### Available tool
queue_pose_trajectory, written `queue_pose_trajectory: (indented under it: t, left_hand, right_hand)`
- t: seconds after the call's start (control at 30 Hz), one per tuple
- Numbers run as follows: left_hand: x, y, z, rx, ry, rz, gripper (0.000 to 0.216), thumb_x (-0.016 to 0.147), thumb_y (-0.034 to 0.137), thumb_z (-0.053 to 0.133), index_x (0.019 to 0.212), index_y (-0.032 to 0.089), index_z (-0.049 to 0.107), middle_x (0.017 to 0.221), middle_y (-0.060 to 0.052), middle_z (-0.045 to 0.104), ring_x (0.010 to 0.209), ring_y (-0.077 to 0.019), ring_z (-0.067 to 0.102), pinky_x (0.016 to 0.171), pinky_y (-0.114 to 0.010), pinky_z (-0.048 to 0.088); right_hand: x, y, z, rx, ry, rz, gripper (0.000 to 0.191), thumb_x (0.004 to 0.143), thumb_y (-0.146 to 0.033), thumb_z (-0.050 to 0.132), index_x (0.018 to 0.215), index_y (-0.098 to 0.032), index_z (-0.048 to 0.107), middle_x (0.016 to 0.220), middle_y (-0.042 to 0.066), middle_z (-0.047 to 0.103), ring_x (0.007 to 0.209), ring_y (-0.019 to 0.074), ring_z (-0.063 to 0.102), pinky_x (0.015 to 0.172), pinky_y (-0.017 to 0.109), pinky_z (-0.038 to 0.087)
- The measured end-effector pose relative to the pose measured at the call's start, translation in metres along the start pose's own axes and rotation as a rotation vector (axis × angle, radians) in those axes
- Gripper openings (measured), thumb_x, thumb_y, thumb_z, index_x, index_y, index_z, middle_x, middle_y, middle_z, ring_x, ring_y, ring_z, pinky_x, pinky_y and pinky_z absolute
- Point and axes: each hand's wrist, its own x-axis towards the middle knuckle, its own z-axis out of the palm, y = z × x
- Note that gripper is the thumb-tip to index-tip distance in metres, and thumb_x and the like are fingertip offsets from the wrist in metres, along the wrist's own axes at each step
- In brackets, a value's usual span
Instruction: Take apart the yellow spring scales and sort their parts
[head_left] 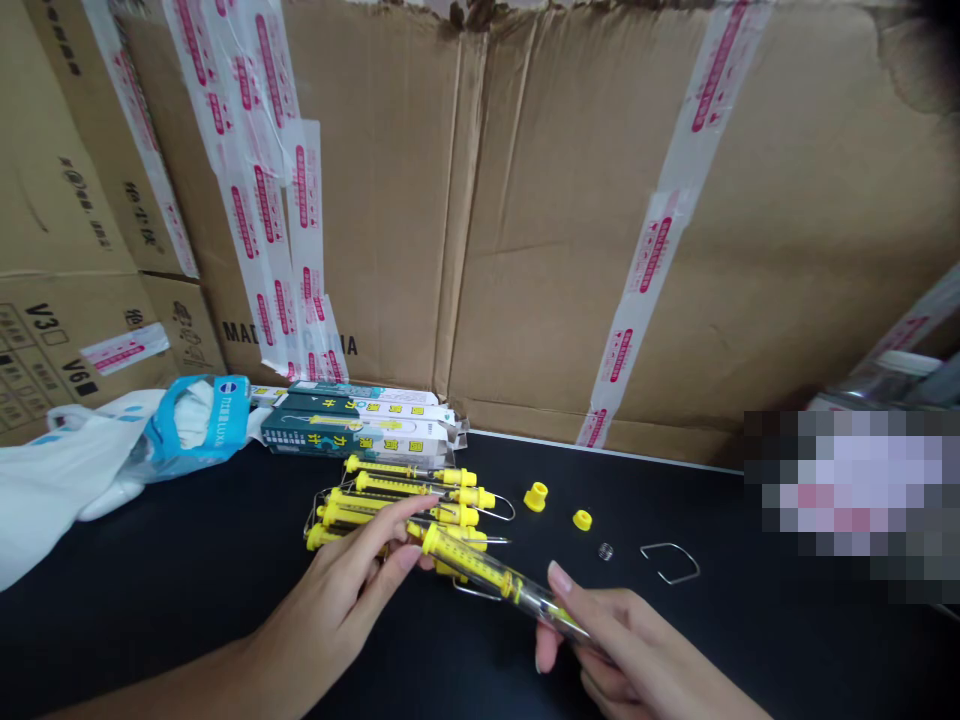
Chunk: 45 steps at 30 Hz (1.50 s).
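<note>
A spring scale [480, 565] with a clear tube and yellow inner scale slants across the front of the black tabletop. My right hand [634, 640] is closed around the tube's lower right end, partly hiding it. At the upper left end, my left hand [349, 575] pinches the yellow cap between thumb and fingers. Just behind the left hand lies a group of similar yellow spring scales [409, 490], some with wire hooks. To their right are a yellow cap [535, 497], a small yellow ring [582, 520], a small coil spring [605, 551] and a bent wire loop [699, 568].
Printed cartons [360, 437] are stacked against the cardboard wall [570, 250] at the back. A blue-and-white plastic package [199, 425] lies at the left. Something blurred out [862, 490] sits at the right edge, with a clear container behind it.
</note>
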Motion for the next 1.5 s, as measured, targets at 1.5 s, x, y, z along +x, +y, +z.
queue_pose_trajectory:
  t: [1.5]
  left_hand:
    - [-0.005,0.004,0.0,0.337,0.078,0.276,0.036,0.098,0.054,0.05,0.123,0.03,0.06,0.11,-0.004,0.069,0.102,-0.0239,0.067,0.083,-0.03,0.058]
  right_hand:
    - [-0.002,-0.006,-0.01,-0.172,0.114,-0.184,0.063,0.079,-0.081,0.055,0.078,-0.018,0.064,0.059,-0.008,0.025,0.053,0.0095,0.017,0.05,0.029,0.011]
